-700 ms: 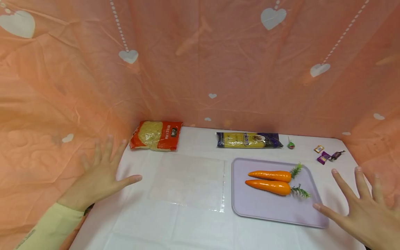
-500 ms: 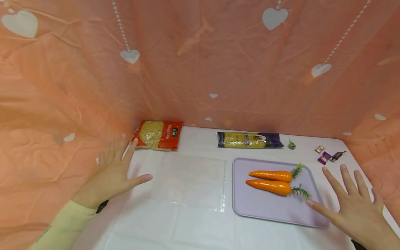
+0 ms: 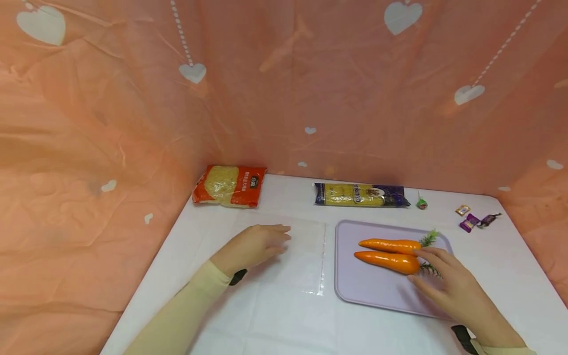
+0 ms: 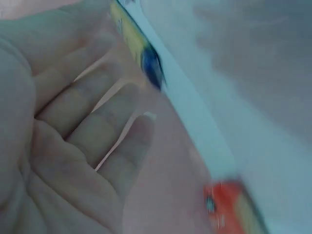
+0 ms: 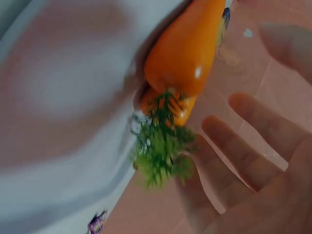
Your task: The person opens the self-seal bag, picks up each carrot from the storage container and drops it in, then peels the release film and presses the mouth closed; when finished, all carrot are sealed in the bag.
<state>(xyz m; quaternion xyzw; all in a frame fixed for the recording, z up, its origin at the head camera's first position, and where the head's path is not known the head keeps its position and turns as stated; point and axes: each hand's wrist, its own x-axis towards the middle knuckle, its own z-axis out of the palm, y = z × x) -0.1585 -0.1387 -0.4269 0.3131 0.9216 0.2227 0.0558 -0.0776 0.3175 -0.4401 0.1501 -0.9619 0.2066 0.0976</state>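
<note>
My left hand point(image 3: 257, 246) hovers over a clear plastic zip bag point(image 3: 306, 256) lying flat on the white table, its fingers extended and holding nothing. In the left wrist view, its palm and relaxed fingers point(image 4: 105, 122) show. Two orange carrots with green tops lie side by side on a lilac tray point(image 3: 368, 291): a rear carrot point(image 3: 390, 245) and a front carrot point(image 3: 390, 262). Over the tray's right side, my right hand point(image 3: 452, 286) reaches toward the front carrot's leafy end, thumb and fingers spread around it. The right wrist view shows the carrot tops point(image 5: 163, 141) close before the fingers.
A red bag of noodles point(image 3: 230, 186) lies at the back left of the table. Farther right is a yellow and purple pasta packet point(image 3: 361, 195), then a lollipop point(image 3: 422, 202) and several wrapped candies point(image 3: 470, 223). Orange cloth point(image 3: 284, 98) with hearts hangs behind.
Both hands have come inward from the table's sides. The left is now over the clear bag, and the right has moved left over the tray to the carrot tops.
</note>
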